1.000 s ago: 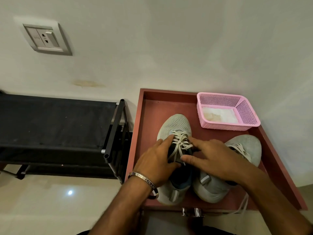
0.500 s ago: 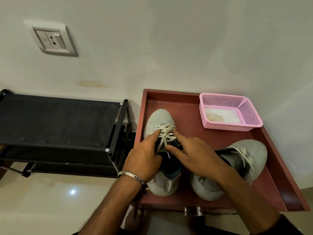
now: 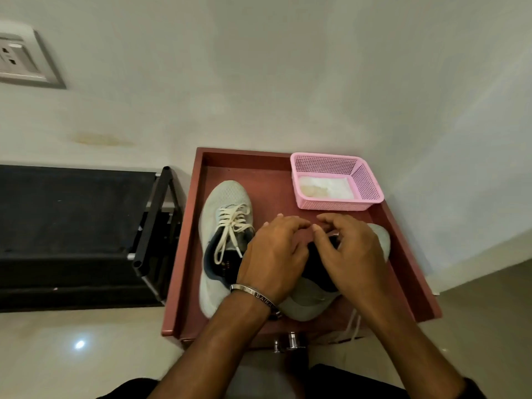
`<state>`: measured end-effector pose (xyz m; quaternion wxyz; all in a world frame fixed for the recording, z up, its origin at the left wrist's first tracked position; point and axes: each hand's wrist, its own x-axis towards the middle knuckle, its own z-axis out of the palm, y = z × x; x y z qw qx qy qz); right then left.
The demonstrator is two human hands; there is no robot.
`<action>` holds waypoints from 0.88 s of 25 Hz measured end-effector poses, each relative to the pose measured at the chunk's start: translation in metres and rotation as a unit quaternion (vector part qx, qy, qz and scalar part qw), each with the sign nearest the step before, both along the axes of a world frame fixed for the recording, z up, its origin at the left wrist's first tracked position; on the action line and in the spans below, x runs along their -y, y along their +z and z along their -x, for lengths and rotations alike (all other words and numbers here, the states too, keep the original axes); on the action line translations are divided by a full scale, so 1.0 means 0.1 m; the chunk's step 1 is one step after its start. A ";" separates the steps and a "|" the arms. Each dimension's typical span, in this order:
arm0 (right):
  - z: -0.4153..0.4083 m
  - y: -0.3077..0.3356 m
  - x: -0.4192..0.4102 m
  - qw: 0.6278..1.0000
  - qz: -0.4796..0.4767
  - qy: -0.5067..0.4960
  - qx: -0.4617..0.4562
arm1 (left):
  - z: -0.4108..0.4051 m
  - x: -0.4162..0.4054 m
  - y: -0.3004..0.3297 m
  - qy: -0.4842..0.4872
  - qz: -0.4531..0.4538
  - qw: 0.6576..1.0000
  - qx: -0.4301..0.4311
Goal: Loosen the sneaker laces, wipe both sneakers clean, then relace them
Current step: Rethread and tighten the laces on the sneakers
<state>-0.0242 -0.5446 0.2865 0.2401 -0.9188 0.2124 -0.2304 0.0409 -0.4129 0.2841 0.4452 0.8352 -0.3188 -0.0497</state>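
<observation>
Both hands work over the right sneaker (image 3: 380, 237) at centre-right of the red tray (image 3: 403, 254): left hand (image 3: 273, 251) and right hand (image 3: 349, 254) curl over it, though what either grip holds is hidden. A lace (image 3: 352, 326) dangling off the tray's near edge could snag.

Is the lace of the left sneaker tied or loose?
Loose: the lace ends lie untied across the left sneaker.

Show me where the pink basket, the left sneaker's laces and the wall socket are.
pink basket (image 3: 366, 185): head view, on its right mesh wall.
left sneaker's laces (image 3: 232, 218): head view, on the crossed rows over the tongue.
wall socket (image 3: 17, 60): head view, on its faceplate.
</observation>
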 end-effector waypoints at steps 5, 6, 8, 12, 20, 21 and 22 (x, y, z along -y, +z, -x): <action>0.23 -0.03 0.08 0.997 0.013 -0.075 -0.005 | 0.11 0.23 -0.12 -0.005 -0.064 0.998 -0.023; 0.29 -0.04 0.10 0.996 0.015 -0.092 -0.007 | 0.11 0.26 -0.13 0.010 -0.075 0.997 -0.024; 0.40 -0.05 0.13 0.992 0.024 -0.124 -0.027 | 0.11 0.29 -0.15 0.029 -0.079 0.996 -0.030; 0.56 -0.16 0.11 0.976 -0.031 -0.165 -0.139 | 0.15 0.30 -0.13 0.018 -0.116 0.993 -0.022; 0.44 -0.28 0.22 0.990 -0.113 -0.018 -0.085 | 0.21 0.10 -0.12 0.000 -0.092 0.996 -0.024; 0.40 -0.29 0.22 0.990 -0.118 0.002 -0.074 | 0.22 0.09 -0.12 0.003 -0.083 0.996 -0.018; 0.34 -0.32 0.20 0.990 -0.122 0.023 -0.063 | 0.22 0.08 -0.12 0.010 -0.081 0.997 -0.010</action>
